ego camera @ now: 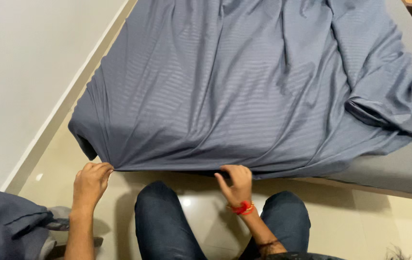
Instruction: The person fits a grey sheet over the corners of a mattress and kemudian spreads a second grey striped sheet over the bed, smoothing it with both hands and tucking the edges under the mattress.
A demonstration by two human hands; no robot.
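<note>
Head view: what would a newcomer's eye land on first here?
The blue-grey striped sheet fills most of the view, spread in wrinkles over the grey mattress, with one corner folded back at the right. At its near edge the left hand pinches the hem, and the right hand, with a red wristband, touches it farther right.

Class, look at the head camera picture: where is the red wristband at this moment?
The red wristband sits on the wrist of the right hand, low and right of centre, just below the hanging edge of the grey-blue bedsheet and above the person's right knee.
</note>
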